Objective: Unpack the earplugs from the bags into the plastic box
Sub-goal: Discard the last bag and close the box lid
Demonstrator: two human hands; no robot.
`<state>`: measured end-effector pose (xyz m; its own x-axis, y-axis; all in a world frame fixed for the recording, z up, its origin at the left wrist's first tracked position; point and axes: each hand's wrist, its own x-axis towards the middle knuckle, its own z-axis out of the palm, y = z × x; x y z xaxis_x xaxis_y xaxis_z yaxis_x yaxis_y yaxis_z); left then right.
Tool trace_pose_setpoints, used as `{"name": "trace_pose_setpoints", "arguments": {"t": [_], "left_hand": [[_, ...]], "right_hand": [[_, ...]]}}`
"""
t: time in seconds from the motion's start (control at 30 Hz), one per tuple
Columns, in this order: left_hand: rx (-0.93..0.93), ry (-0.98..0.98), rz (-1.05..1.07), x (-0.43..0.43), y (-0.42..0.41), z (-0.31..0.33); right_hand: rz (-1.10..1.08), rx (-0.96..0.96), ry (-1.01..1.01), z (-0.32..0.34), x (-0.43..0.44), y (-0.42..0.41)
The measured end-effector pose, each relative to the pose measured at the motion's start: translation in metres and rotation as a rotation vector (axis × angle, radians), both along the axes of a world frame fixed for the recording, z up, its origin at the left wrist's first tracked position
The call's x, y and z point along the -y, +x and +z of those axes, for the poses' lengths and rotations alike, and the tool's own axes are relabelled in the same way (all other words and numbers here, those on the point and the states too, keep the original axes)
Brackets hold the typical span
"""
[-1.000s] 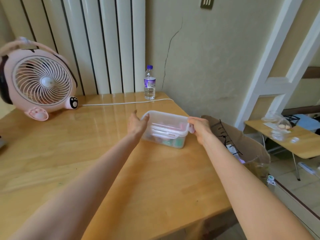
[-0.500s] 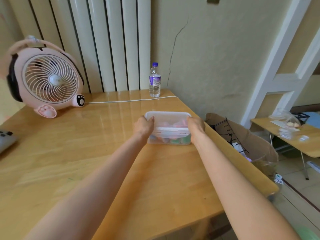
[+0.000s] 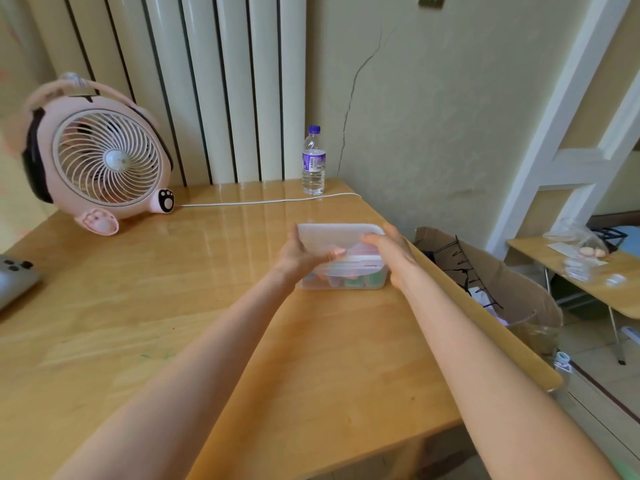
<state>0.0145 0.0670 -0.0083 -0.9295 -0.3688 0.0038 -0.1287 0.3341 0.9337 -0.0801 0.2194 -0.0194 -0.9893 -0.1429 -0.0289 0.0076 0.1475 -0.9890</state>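
- The contents of the plastic box [image 3: 341, 285] are only green and pink smears through its cloudy wall; whether they are earplugs or bags cannot be told
- The right hand's [image 3: 391, 252] thumb and the box's right end are hidden under that hand; both arms are cut off at the lower edge
- The box sits on the table [image 3: 173, 306] between the two hands, long axis running from one hand to the other, mouth up under its lid [image 3: 332, 233]
- The left hand [image 3: 300, 254] grips the lid's left end, thumb laid across the top; the right hand's fingers curve over the right end, seemingly clasping it
- Beyond the hands stand a water bottle [image 3: 313, 162] and a pink fan [image 3: 100, 161]
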Motion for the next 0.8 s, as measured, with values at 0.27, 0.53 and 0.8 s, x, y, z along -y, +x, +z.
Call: {"name": "trace_pose_setpoints", "arguments": {"t": [0.27, 0.53, 0.8], "left_hand": [[0.09, -0.356, -0.048, 0.001, 0.005, -0.006], [-0.037, -0.488, 0.038, 0.011, 0.01, -0.018], [-0.031, -0.507, 0.117, 0.062, 0.035, -0.017]], "right_hand": [[0.135, 0.022, 0.053, 0.011, 0.002, -0.021], [0.26, 0.09, -0.029, 0.011, 0.012, -0.03], [0.318, 0.042, 0.095, 0.014, 0.076, -0.017]]}}
